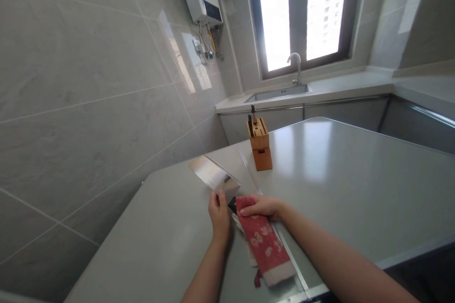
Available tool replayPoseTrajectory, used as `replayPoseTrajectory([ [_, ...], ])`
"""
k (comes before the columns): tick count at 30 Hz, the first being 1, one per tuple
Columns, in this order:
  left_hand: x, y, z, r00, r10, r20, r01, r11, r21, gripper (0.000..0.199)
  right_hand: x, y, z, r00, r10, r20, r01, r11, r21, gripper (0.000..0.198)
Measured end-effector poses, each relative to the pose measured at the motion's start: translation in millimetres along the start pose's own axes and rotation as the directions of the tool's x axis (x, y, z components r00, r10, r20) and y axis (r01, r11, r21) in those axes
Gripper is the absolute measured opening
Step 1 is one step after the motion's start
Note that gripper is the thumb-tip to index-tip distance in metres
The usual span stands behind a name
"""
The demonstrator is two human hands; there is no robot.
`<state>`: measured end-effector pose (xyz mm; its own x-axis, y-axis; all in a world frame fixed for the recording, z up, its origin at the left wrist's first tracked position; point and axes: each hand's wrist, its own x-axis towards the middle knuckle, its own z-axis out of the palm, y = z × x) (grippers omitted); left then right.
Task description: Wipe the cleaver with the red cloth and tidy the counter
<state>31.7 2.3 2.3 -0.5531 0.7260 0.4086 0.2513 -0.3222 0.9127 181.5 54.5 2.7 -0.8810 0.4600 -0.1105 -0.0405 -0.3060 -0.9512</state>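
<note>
A wide-bladed cleaver [215, 175] is held above the table, its shiny blade pointing up and to the left. My left hand [219, 215] pinches the blade's lower edge near the handle. A red towel [263, 244] with pale patterns and a white end hangs over the cleaver's black handle [232, 204]. My right hand [261, 207] is closed on the towel's upper end, gripping it about the handle. Most of the handle is hidden beneath the cloth.
Beyond my hands a wooden knife block [261, 149] stands on the grey table [341, 199], holding a few dark-handled tools. A tiled wall [88, 80] lies to the left. A sink [279, 93] with a faucet [297, 68] is set in the back counter under the window.
</note>
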Motion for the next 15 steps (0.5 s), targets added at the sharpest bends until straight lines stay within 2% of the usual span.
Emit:
replayPoseTrajectory([
  [5,-11.8,2.1,6.4,0.998,-0.026,0.049,0.026,1.0,0.01,0.037,-0.4,0.0,2.7,1.0,-0.024,0.018,0.025,0.999,-0.032,0.034],
  [9,-12.2,3.5,6.8,0.999,-0.023,0.034,0.022,0.999,0.025,0.038,-0.5,-0.5,2.7,0.999,-0.035,0.009,0.035,0.999,-0.027,0.038],
  [15,-10.8,1.0,2.8,0.998,-0.054,0.026,0.054,0.999,0.0,0.036,0.1,0.0,1.9,0.999,0.022,-0.033,-0.022,1.0,0.008,0.037],
])
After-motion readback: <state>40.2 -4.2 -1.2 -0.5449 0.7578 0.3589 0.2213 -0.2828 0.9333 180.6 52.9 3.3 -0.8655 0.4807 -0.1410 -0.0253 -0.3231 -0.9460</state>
